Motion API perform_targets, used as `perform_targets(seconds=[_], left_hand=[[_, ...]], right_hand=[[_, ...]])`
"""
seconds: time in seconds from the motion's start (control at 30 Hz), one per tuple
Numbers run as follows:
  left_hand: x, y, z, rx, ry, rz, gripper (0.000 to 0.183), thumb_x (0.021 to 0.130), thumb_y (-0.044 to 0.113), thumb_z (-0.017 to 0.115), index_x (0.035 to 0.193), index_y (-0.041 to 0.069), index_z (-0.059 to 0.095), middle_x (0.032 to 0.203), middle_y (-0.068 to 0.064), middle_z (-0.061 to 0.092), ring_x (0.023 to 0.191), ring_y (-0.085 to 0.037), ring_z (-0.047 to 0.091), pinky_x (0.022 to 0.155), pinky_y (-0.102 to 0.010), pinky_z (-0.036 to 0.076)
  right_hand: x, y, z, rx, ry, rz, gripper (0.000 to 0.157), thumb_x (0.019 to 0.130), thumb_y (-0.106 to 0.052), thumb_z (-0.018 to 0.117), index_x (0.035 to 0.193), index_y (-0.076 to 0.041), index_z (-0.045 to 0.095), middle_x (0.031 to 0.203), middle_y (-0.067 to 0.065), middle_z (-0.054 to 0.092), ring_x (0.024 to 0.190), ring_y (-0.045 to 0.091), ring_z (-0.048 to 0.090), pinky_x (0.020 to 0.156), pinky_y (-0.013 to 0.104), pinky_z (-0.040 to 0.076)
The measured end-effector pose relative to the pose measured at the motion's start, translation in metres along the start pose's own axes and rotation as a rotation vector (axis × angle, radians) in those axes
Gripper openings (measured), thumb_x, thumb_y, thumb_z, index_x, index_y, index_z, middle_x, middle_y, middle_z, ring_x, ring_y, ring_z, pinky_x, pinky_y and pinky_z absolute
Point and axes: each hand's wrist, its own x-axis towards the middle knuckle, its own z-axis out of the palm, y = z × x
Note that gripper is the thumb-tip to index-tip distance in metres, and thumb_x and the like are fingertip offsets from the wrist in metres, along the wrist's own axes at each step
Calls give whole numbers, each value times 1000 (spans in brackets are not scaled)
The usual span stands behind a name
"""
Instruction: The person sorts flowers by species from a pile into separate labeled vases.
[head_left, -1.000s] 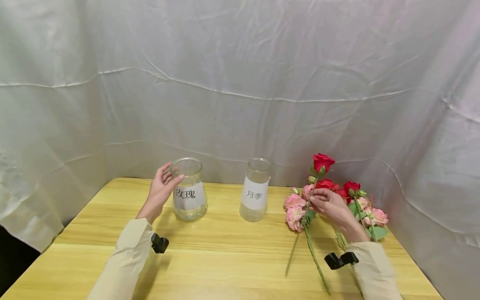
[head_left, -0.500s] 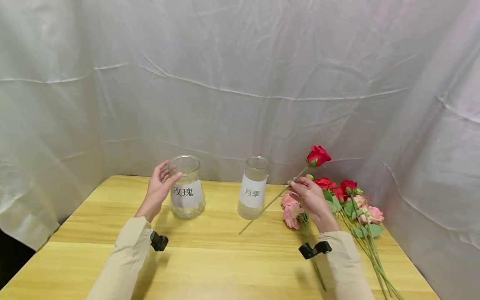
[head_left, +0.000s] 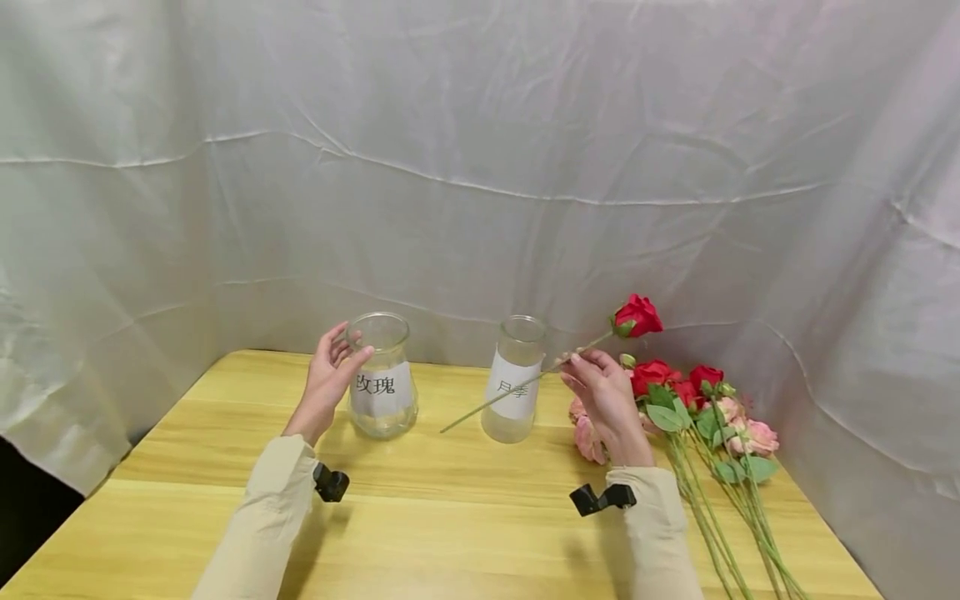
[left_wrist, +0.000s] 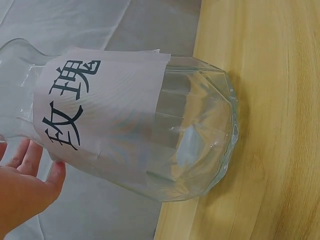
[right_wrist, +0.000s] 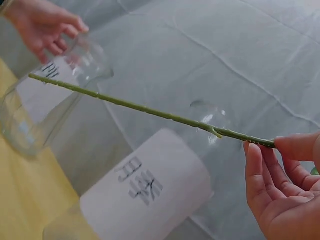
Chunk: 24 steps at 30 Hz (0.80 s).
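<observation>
My left hand [head_left: 330,379] holds the neck of a wide glass vase [head_left: 384,423], thumb at the front and fingers at the far side. The vase stands upright and bears a white label [left_wrist: 100,110] with black characters. My right hand [head_left: 606,400] pinches a red rose [head_left: 637,316] by its green stem [right_wrist: 125,104] between thumb and fingertips. The rose slants, its bloom up to the right and the bare stem end down to the left. That stem crosses in front of a narrow glass vase [head_left: 512,429] in the head view.
Red roses [head_left: 651,377] and pink flowers [head_left: 759,437] lie at the table's right, stems toward the front edge. More pink blooms [head_left: 588,439] are partly hidden behind my right hand. A grey curtain [head_left: 480,167] encloses the wooden table [head_left: 450,517] at the back and sides.
My right hand has lifted the rose off the pile and moved left. Its stem has swung from pointing at the front edge to pointing left. The left hand stays at the wide vase.
</observation>
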Motion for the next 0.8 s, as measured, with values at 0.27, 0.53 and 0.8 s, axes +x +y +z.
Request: perform_targets(seconds=[0.27, 0.53, 0.8], left_hand=[[1, 0, 0, 4, -1, -1, 77, 95, 20, 62, 153, 6, 15, 150, -19, 33, 138, -28, 28, 114, -39, 23], [1, 0, -1, 14, 2, 1, 77, 95, 21, 62, 153, 7, 15, 150, -18, 34, 138, -29, 28, 115, -40, 22], [1, 1, 0, 8, -6, 1, 77, 95, 20, 62, 153, 6, 14, 150, -19, 33, 138, -28, 28, 115, -39, 22]], right_hand=[[10, -14, 22, 98, 5, -18, 7, 98, 0, 53, 96, -6, 54, 88, 4, 68, 84, 14, 67, 80, 23, 54], [24, -24, 47, 121, 26, -44, 6, 96, -1, 56, 99, -5, 52, 91, 5, 65, 86, 14, 66, 83, 25, 54], [38, -31, 70, 149, 31, -73, 5, 97, 0, 54, 97, -4, 52, 90, 6, 64, 84, 15, 66, 81, 25, 55]])
